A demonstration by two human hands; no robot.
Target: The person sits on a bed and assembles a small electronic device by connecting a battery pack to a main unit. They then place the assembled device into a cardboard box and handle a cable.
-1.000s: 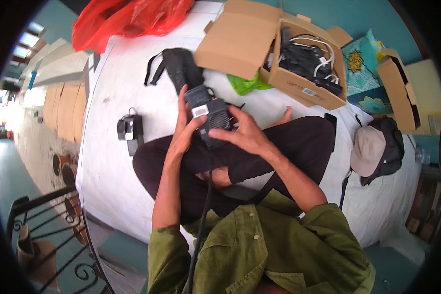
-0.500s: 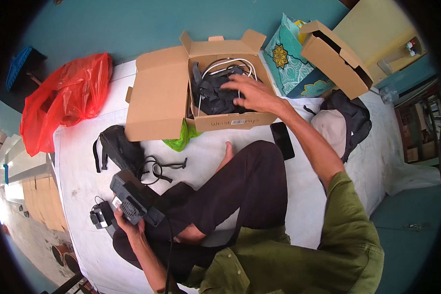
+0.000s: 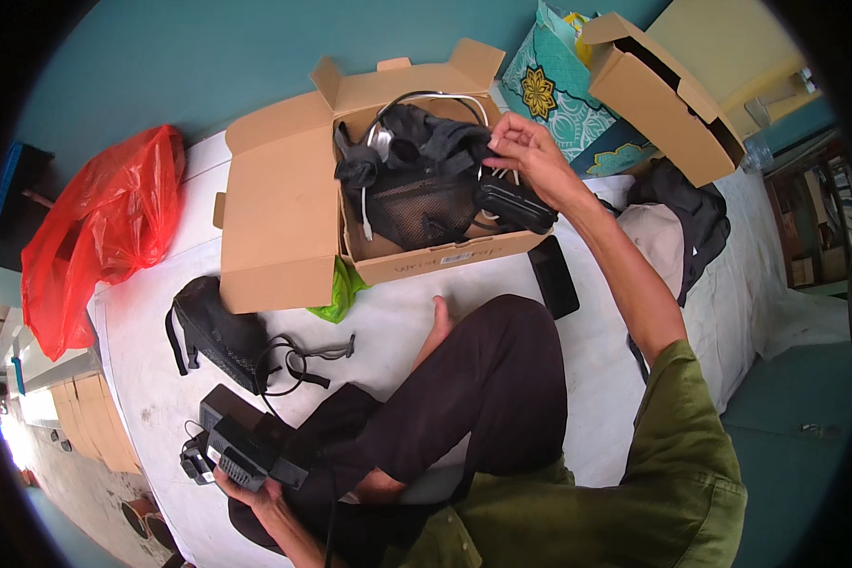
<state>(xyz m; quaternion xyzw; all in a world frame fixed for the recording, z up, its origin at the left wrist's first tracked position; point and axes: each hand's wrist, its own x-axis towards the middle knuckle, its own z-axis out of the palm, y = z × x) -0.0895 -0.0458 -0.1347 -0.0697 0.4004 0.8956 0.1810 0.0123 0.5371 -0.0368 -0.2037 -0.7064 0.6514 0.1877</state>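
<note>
Left hand (image 3: 253, 485): closed around the black boxy device (image 3: 256, 441), which I hold near the black pouch (image 3: 220, 331).
Right hand (image 3: 532, 161): thumb and fingers bunched at the edge of the black mesh fabric (image 3: 426, 205); whether I pinch it, I cannot tell.
Cardboard box (image 3: 398, 270): open on the white sheet (image 3: 596, 388), with the fabric and a black case (image 3: 516, 205) inside.
Phone (image 3: 554, 277): dark, flat, just beside the box.
</note>
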